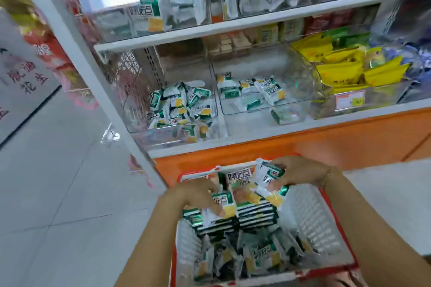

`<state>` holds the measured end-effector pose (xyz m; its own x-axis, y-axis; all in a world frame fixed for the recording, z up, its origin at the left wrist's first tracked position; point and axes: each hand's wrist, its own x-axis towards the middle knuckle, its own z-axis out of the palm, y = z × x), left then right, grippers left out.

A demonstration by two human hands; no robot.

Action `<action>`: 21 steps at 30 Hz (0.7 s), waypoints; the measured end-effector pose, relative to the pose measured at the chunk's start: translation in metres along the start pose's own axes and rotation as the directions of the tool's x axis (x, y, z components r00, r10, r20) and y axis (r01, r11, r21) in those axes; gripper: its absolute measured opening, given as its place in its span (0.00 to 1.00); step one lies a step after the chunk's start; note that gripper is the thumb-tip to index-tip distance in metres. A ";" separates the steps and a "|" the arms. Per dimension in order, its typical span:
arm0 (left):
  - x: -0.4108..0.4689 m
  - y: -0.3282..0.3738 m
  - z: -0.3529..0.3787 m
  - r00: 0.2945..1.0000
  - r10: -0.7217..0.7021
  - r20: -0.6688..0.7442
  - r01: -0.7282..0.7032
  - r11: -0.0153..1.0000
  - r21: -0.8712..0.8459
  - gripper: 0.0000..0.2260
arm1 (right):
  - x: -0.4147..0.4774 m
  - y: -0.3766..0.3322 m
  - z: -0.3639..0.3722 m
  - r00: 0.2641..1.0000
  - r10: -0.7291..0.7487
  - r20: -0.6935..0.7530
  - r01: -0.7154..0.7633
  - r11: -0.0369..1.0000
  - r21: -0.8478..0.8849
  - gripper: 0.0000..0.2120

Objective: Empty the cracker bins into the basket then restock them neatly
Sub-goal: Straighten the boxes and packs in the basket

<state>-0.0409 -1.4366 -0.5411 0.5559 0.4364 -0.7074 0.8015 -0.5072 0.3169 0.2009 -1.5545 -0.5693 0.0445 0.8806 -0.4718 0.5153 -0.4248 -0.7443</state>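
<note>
Currently both hands are in the basket (312, 219). The cracker packets (254, 212) stand on edge in two side-by-side rows at its far end, long axis running far rim to near rim. The left hand (198, 193) has its fingers curled on the left row. The right hand (303, 170) fingers grip a tilted packet at the far right corner. Loose packets (256, 256) are heaped at the near end.

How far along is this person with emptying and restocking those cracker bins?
Done: the basket already holds many cracker packets, some lined up in rows, others loose. In hand: the left hand and right hand each grip packets over the basket. Left: the left bin and middle bin still hold untidy packets, so neat restocking looks unfinished.
</note>
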 end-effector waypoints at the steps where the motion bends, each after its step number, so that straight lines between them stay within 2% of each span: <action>1: 0.014 -0.007 0.024 0.997 -0.036 0.073 0.036 0.999 0.010 0.36 | 0.004 0.016 0.016 0.997 0.047 0.065 -0.042 0.996 -0.082 0.19; 2: 0.026 -0.016 0.047 0.989 -0.069 0.129 0.069 0.998 0.006 0.36 | 0.006 0.028 0.032 0.987 0.096 0.126 -0.076 0.985 -0.154 0.21; 4: 0.045 -0.037 0.091 0.974 -0.134 0.184 0.147 0.987 -0.061 0.37 | 0.010 0.049 0.056 0.956 0.230 0.184 -0.171 0.942 -0.290 0.33; 5: 0.053 -0.044 0.110 0.969 -0.163 0.183 0.185 0.976 -0.110 0.37 | 0.012 0.056 0.066 0.936 0.285 0.207 -0.205 0.918 -0.339 0.34; 7: 0.064 -0.053 0.137 0.962 -0.232 0.145 0.254 0.955 -0.154 0.38 | 0.010 0.066 0.085 0.908 0.346 0.237 -0.266 0.912 -0.312 0.23; 8: 0.067 -0.054 0.147 0.958 -0.261 0.117 0.278 0.947 -0.159 0.37 | 0.012 0.074 0.094 0.905 0.361 0.226 -0.294 0.914 -0.280 0.23; 9: 0.072 -0.055 0.154 0.954 -0.282 0.100 0.295 0.941 -0.165 0.36 | 0.017 0.085 0.103 0.904 0.374 0.206 -0.320 0.913 -0.252 0.26; 11: 0.078 -0.053 0.160 0.950 -0.299 0.093 0.310 0.940 -0.145 0.28 | 0.030 0.102 0.119 0.905 0.394 0.160 -0.365 0.913 -0.183 0.33; 12: 0.079 -0.050 0.159 0.953 -0.287 0.097 0.296 0.950 -0.098 0.19 | 0.031 0.100 0.125 0.896 0.407 0.179 -0.379 0.909 -0.172 0.30; 13: 0.080 -0.049 0.158 0.958 -0.272 0.094 0.277 0.960 -0.048 0.12 | 0.032 0.095 0.128 0.888 0.414 0.200 -0.379 0.906 -0.190 0.23; 14: 0.081 -0.046 0.154 0.961 -0.257 0.101 0.258 0.966 0.002 0.10 | 0.033 0.090 0.128 0.888 0.408 0.215 -0.352 0.901 -0.255 0.18; 16: 0.076 -0.034 0.132 0.975 -0.218 0.043 0.216 0.975 0.045 0.08 | 0.033 0.069 0.115 0.919 0.343 0.193 -0.261 0.898 -0.355 0.22; 18: 0.056 -0.018 0.091 0.988 -0.130 -0.088 0.133 0.991 0.021 0.03 | 0.032 0.041 0.089 0.955 0.238 0.179 -0.161 0.917 -0.365 0.21; 19: 0.045 -0.011 0.065 0.984 -0.085 -0.156 0.075 0.995 -0.069 0.05 | 0.029 0.021 0.070 0.970 0.178 0.169 -0.113 0.935 -0.335 0.17; 20: 0.032 -0.005 0.038 0.972 -0.076 -0.223 0.023 0.973 -0.231 0.06 | 0.025 0.001 0.050 0.985 0.100 0.141 -0.052 0.950 -0.308 0.12; 21: 0.013 0.003 0.008 0.954 -0.066 -0.294 -0.057 0.919 -0.390 0.06 | 0.017 -0.024 0.029 0.996 0.012 0.086 0.014 0.956 -0.294 0.11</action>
<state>-0.0333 -1.4384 -0.5547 0.5420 0.6679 -0.5099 0.7910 -0.2007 0.5779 0.1646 -1.5354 -0.5729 -0.0227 0.8542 -0.5194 0.7446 -0.3323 -0.5789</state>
